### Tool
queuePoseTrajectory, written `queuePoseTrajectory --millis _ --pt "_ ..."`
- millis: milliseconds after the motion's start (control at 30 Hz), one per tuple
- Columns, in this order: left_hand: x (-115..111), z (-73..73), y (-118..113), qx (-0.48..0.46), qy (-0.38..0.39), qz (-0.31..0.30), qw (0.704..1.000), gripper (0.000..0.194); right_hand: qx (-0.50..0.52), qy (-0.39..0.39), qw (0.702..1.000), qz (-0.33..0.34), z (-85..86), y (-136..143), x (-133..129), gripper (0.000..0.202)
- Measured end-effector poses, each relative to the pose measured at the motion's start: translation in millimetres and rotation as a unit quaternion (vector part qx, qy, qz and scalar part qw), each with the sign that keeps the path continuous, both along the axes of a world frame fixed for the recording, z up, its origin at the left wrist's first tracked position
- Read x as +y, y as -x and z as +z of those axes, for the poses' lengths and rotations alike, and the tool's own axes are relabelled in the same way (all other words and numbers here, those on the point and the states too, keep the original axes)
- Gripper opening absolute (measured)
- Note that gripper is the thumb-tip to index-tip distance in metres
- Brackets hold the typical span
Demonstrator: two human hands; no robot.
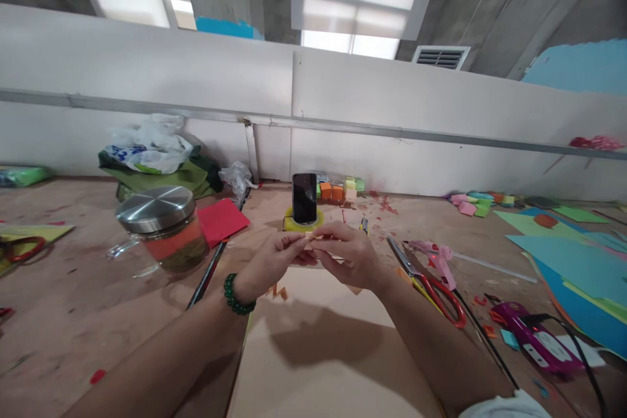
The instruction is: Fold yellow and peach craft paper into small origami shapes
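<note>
My left hand (274, 262), with a green bead bracelet (235, 297) at its wrist, meets my right hand (345, 253) over the far end of a pale orange sheet (328, 366). Between their pinched fingertips is a small pale orange paper piece (308, 241), mostly hidden by the fingers. Small orange scraps (279, 292) lie on the sheet below my left hand. Just beyond the hands a dark phone (304, 198) stands upright on a yellow base (294, 223).
A lidded glass mug (171, 241) and red paper (222, 221) are at left. Red-handled scissors (435, 290), a pink glue gun (441, 262), a magenta device (536, 336) and coloured sheets (563, 261) lie at right. Small paper cubes (337, 192) sit behind the phone.
</note>
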State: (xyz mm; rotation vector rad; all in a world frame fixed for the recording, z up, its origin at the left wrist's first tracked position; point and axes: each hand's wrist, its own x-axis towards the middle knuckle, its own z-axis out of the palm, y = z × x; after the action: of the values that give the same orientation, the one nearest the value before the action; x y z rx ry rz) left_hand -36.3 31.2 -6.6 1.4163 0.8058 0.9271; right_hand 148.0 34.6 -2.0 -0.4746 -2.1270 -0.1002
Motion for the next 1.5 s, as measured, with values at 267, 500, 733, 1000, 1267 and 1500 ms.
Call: queuePoseTrajectory --millis 267,500,733,1000,1267,1500 --pt "-12.7 1.1 -1.6 0.152 -0.194 0.068 0.967 0.038 0.069 0.357 0.931 -0.012 0.3 2.6 2.2 0.024" --pt "-10.4 5.9 -3.6 0.092 -0.126 0.016 0.988 0.044 0.07 0.352 0.933 -0.009 1.1 5.2 -1.5 0.028" --pt "-15.3 5.7 -2.5 0.122 -0.114 -0.028 0.985 0.052 0.024 0.518 0.847 0.114 9.4 -4.4 -0.4 0.039" --pt "-19.4 11.3 1.3 0.126 -0.107 -0.096 0.981 0.047 0.019 0.57 0.791 0.223 17.4 -16.2 2.3 0.047" --pt "-25.8 10.7 -5.6 0.206 -0.234 -0.038 0.949 0.028 -0.058 0.484 0.867 0.106 15.4 -6.5 -6.3 0.045" --pt "-17.3 11.3 -4.4 0.079 -0.037 -0.073 0.993 0.04 -0.01 0.428 0.901 0.065 13.3 -4.6 -4.5 0.045"
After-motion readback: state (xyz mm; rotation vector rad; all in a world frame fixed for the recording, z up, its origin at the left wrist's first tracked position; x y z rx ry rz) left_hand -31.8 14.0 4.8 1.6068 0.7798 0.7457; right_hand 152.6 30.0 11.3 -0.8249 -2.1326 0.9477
